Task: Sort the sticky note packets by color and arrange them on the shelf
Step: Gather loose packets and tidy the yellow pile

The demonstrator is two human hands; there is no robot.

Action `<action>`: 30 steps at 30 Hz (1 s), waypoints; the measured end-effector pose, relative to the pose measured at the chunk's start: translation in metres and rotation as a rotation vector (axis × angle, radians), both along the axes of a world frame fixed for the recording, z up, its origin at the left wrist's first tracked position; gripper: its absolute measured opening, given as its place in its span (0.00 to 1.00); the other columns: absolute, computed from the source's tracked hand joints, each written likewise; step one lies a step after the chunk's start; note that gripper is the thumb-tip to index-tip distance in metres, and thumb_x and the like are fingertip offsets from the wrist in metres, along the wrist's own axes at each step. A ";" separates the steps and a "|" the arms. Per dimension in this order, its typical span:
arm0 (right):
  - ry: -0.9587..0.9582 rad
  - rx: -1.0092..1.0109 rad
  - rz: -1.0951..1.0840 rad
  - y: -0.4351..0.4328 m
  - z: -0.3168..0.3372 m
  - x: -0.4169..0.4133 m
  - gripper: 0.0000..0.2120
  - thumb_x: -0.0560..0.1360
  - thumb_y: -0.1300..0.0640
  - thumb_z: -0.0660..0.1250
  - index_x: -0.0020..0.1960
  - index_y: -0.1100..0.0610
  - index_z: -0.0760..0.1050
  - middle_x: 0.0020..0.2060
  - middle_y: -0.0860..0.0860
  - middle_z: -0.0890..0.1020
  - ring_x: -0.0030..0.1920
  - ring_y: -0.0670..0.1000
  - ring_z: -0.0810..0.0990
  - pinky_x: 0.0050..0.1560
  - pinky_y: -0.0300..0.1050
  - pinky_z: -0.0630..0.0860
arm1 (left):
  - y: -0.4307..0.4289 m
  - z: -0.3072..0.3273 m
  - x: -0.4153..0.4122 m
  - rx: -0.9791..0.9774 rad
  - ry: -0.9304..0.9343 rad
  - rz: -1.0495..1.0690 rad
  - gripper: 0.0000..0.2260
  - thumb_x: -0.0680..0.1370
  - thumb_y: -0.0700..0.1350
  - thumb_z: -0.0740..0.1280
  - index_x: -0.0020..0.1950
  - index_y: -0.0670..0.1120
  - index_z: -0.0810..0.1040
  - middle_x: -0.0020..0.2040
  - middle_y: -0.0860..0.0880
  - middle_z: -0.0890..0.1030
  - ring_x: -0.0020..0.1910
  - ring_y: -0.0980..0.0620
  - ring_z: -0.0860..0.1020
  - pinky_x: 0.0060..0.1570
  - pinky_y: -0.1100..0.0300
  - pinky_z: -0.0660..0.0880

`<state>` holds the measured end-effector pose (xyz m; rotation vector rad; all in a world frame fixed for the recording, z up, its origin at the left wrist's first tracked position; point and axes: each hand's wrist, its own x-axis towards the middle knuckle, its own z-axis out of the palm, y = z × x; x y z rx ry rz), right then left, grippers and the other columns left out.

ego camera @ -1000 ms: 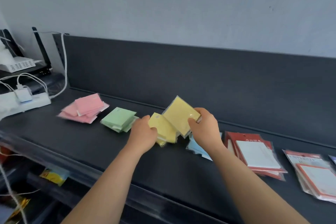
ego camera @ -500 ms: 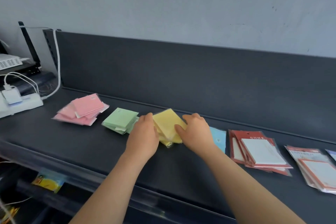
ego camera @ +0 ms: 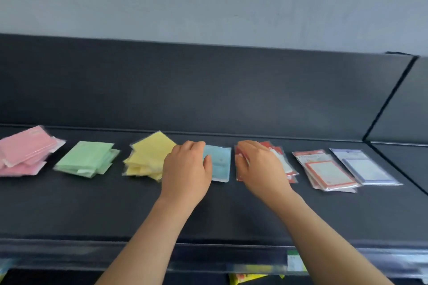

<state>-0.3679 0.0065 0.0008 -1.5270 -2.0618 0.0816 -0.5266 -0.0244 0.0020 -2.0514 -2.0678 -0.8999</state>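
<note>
Packets lie in a row on the dark shelf (ego camera: pixel 231 215): a pink pile (ego camera: pixel 25 150) at far left, then a green pile (ego camera: pixel 88 159), a yellow pile (ego camera: pixel 150 150) and a single blue packet (ego camera: pixel 220 164). My left hand (ego camera: pixel 187 169) covers the blue packet's left edge, thumb on top and fingers curled at its far corner. My right hand (ego camera: pixel 259 164) curls its fingers round the left edge of the red-bordered packets (ego camera: pixel 281 159). The frame is blurred by motion.
Right of my hands lie an orange-framed packet pile (ego camera: pixel 328 173) and a purple packet (ego camera: pixel 366 169). A dark back panel (ego camera: pixel 208 88) rises behind the row. A clear price rail (ego camera: pixel 208 254) runs along the shelf's front edge, with items below it.
The yellow packet has been laid on the yellow pile. Both hands have moved right, the left onto the blue packet and the right onto the red packets. My view swung right.
</note>
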 end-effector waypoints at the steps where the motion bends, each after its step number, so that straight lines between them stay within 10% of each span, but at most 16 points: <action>1: -0.004 0.003 -0.010 -0.003 0.000 0.012 0.06 0.77 0.58 0.60 0.46 0.58 0.75 0.44 0.50 0.80 0.48 0.55 0.76 0.43 0.47 0.69 | 0.000 0.000 0.011 -0.004 -0.002 -0.018 0.14 0.80 0.48 0.61 0.62 0.45 0.76 0.55 0.47 0.79 0.53 0.44 0.75 0.51 0.52 0.72; 6: -0.009 0.016 -0.082 -0.021 0.004 0.071 0.15 0.78 0.56 0.61 0.63 0.56 0.75 0.59 0.50 0.79 0.59 0.55 0.76 0.54 0.45 0.71 | -0.005 0.005 0.070 0.032 0.003 -0.093 0.16 0.81 0.51 0.58 0.67 0.48 0.73 0.61 0.51 0.78 0.59 0.50 0.74 0.56 0.57 0.70; 30: -0.015 -0.135 -0.434 -0.069 -0.006 0.432 0.14 0.79 0.55 0.59 0.58 0.63 0.75 0.56 0.55 0.80 0.57 0.57 0.76 0.57 0.50 0.72 | 0.004 -0.005 0.426 -0.076 0.024 -0.374 0.13 0.81 0.50 0.58 0.61 0.47 0.76 0.54 0.51 0.80 0.54 0.48 0.75 0.53 0.56 0.69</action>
